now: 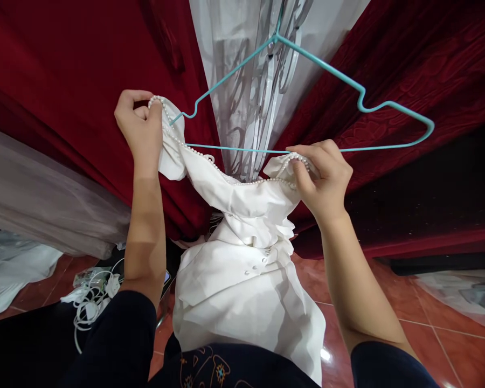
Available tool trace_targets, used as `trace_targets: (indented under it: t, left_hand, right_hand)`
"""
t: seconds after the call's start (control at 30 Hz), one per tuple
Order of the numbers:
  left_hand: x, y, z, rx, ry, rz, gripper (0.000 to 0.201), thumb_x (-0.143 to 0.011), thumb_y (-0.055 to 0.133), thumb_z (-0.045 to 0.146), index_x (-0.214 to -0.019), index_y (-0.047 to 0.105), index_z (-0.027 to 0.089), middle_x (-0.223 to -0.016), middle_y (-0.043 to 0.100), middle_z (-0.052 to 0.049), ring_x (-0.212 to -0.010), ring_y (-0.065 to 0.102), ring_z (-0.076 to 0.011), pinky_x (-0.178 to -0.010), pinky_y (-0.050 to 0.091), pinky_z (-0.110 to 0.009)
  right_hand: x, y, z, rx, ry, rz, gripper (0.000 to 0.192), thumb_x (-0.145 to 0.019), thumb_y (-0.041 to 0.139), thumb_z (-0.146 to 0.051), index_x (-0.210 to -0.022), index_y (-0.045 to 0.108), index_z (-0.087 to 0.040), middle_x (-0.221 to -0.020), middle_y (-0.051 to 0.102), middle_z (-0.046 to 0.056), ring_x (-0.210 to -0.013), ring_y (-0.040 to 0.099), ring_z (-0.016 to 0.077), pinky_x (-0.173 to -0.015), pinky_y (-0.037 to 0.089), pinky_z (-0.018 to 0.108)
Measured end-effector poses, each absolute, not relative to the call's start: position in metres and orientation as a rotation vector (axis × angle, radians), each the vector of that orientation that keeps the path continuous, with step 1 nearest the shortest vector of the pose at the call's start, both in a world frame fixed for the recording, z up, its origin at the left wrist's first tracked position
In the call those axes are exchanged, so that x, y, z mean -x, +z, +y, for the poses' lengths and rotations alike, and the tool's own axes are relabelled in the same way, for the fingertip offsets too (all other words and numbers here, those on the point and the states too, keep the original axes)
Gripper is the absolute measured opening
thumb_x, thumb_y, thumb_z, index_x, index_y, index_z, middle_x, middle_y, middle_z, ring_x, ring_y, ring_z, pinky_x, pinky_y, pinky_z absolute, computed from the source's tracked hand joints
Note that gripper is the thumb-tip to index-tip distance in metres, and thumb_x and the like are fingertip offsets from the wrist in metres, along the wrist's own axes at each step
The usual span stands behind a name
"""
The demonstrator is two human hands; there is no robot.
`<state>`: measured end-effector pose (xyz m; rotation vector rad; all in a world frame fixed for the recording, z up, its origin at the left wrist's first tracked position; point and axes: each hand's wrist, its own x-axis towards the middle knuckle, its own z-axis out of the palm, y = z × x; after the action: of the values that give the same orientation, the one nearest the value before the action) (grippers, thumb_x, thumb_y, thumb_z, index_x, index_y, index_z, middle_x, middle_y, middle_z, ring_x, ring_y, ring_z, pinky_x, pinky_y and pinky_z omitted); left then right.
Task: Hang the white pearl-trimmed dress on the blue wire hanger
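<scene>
A white dress [242, 199] with a pearl-beaded neckline hangs between my hands, its skirt falling toward my body. My left hand [139, 126] pinches the beaded edge of one shoulder, and the left end of a turquoise hanger [325, 73] sits inside that shoulder. Fingers of my right hand [321, 175] grip the other beaded shoulder close to the hanger's bottom bar. The right end of the hanger sticks out bare, beyond my right hand. Small round buttons [255, 267] dot the dress below the waist.
Dark red curtains [89, 64] hang on both sides, with sheer white fabric [230, 59] between them. White cables [89, 310] lie on a black surface at lower left. Red floor tiles [444, 350] show below, and pale fabric [464, 293] spreads at the right.
</scene>
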<state>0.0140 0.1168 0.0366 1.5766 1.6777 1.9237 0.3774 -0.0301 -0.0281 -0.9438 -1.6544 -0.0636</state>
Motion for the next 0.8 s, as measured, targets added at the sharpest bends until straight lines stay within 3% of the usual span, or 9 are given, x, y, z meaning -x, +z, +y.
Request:
trace_targets:
  t: [0.23,0.33,0.43,0.5,0.57,0.63,0.8]
  left_hand:
    - [-0.046,0.059,0.109,-1.939,1.833,1.496,0.069,-0.064,0.072,-0.035,-0.099,0.054,0.022,-0.078,0.054,0.014,-0.05,0.036,-0.0034,-0.051,0.026,-0.03]
    - [-0.067,0.062,0.083,-2.237,1.91,1.141,0.066,-0.072,0.073,-0.026,-0.114,0.062,0.023,-0.084,0.058,0.009,-0.065,0.051,-0.0066,-0.058,0.039,-0.026]
    - [-0.088,0.054,0.048,-2.401,2.065,0.966,0.06,-0.079,0.079,-0.011,-0.124,0.063,0.024,-0.099,0.065,0.003,-0.09,0.064,-0.0125,-0.076,0.05,-0.026]
    - [-0.106,0.042,0.027,-2.476,1.881,0.978,0.037,-0.094,0.073,0.002,-0.12,0.063,0.026,-0.109,0.069,-0.001,-0.1,0.068,-0.0165,-0.089,0.054,-0.031]
    - [-0.125,0.027,0.01,-2.586,1.497,0.92,0.022,-0.103,0.06,0.008,-0.115,0.067,0.026,-0.116,0.073,-0.004,-0.11,0.07,-0.0211,-0.096,0.054,-0.035]
    - [-0.142,0.013,0.0,-2.642,1.249,0.955,0.026,-0.108,0.05,0.011,-0.114,0.071,0.024,-0.112,0.077,-0.003,-0.109,0.071,-0.0227,-0.1,0.051,-0.039]
    - [-0.157,0.004,-0.01,-2.559,1.241,1.106,0.031,-0.109,0.05,0.009,-0.118,0.076,0.023,-0.107,0.081,0.0,-0.105,0.074,-0.0212,-0.098,0.044,-0.037]
  right_hand:
    - [-0.367,-0.031,-0.031,0.977,-0.037,-1.629,0.026,-0.104,0.06,-0.035,-0.114,0.082,-0.026,-0.097,0.073,0.006,-0.092,0.068,0.0193,-0.089,0.061,0.04]
    - [-0.366,-0.03,-0.032,0.965,-0.035,-1.62,0.026,-0.105,0.059,-0.034,-0.115,0.082,-0.026,-0.097,0.072,0.006,-0.092,0.068,0.0191,-0.086,0.06,0.039]
    - [-0.369,-0.03,-0.032,0.958,-0.056,-1.617,0.024,-0.104,0.061,-0.034,-0.114,0.082,-0.027,-0.097,0.072,0.005,-0.092,0.068,0.0185,-0.084,0.059,0.037]
    - [-0.37,-0.031,-0.03,0.956,-0.053,-1.62,0.024,-0.104,0.061,-0.034,-0.114,0.081,-0.027,-0.098,0.072,0.005,-0.094,0.068,0.0187,-0.088,0.06,0.038]
    - [-0.37,-0.032,-0.029,0.961,-0.036,-1.612,0.024,-0.105,0.06,-0.034,-0.114,0.081,-0.026,-0.1,0.071,0.005,-0.096,0.068,0.0192,-0.093,0.06,0.04]
    - [-0.367,-0.033,-0.03,0.959,-0.031,-1.605,0.023,-0.103,0.061,-0.032,-0.114,0.08,-0.026,-0.1,0.071,0.005,-0.097,0.069,0.0197,-0.094,0.06,0.041]
    - [-0.368,-0.037,-0.037,0.876,-0.195,-1.493,0.031,-0.097,0.064,-0.022,-0.123,0.079,-0.028,-0.12,0.071,0.008,-0.118,0.068,0.0269,-0.106,0.058,0.051]
